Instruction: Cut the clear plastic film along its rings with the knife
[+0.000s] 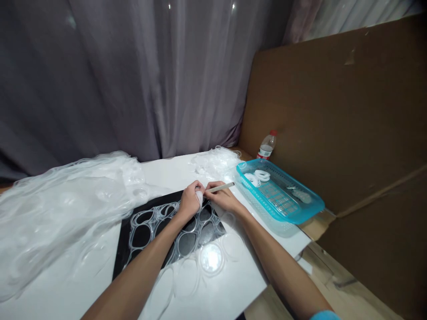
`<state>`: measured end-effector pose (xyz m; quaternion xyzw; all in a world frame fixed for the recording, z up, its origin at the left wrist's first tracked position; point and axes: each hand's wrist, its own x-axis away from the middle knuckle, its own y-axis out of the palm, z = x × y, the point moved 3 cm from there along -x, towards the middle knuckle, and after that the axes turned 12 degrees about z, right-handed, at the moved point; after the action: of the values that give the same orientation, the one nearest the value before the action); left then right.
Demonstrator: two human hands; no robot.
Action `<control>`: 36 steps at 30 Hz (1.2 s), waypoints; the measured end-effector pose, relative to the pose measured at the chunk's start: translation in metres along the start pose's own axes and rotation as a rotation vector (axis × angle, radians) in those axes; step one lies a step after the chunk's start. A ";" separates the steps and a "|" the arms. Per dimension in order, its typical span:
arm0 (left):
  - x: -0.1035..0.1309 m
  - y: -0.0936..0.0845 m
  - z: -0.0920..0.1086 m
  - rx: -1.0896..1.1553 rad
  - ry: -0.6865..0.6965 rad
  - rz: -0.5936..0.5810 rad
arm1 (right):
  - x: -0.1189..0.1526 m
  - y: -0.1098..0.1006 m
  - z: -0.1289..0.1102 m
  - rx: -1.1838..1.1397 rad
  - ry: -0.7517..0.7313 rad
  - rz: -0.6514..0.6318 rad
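Pinching a pale pen-like tool (222, 187) in the right hand (220, 198), tip obscured, left hand (191, 199) curled around a half-hidden white piece (199, 198), at the far edge of a black mat (123, 240), left forearm (150, 258) hiding some clear rings (155, 218).

The ring-patterned sheet (187, 243) is looking like clear, glossy plastic; the heaped film (80, 193) is shining, crinkled. The bench (233, 291) is gleaming smoothly, the basket (304, 216) is showing translucent plastic, the cardboard panel (316, 111) is looking matt, and the curtain (116, 84) is displaying satiny cloth.
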<state>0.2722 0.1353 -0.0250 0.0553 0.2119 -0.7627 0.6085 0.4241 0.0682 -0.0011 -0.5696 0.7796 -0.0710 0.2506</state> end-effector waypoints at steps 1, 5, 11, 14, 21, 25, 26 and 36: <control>0.000 0.000 0.001 0.002 -0.004 0.006 | 0.000 0.000 0.001 -0.010 0.011 0.007; 0.001 -0.002 0.004 0.010 -0.017 0.030 | -0.001 -0.001 0.006 -0.044 0.041 0.044; 0.002 -0.002 0.007 0.021 -0.033 0.050 | -0.004 -0.003 0.015 -0.132 0.098 0.112; 0.002 -0.002 0.008 0.026 -0.038 0.052 | -0.005 -0.002 0.018 -0.158 0.107 0.107; 0.002 -0.002 0.009 0.026 -0.045 0.048 | -0.006 -0.003 0.014 -0.215 0.132 0.120; 0.002 -0.002 0.009 0.023 -0.043 0.043 | -0.006 -0.004 0.011 -0.223 0.137 0.119; 0.002 -0.002 0.009 0.022 -0.043 0.042 | -0.006 -0.004 0.011 -0.224 0.140 0.118; 0.003 -0.003 0.012 0.007 -0.049 0.035 | -0.006 -0.003 0.016 -0.214 0.168 0.119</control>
<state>0.2711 0.1282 -0.0142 0.0422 0.1934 -0.7537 0.6267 0.4355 0.0756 -0.0122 -0.5378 0.8334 -0.0197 0.1260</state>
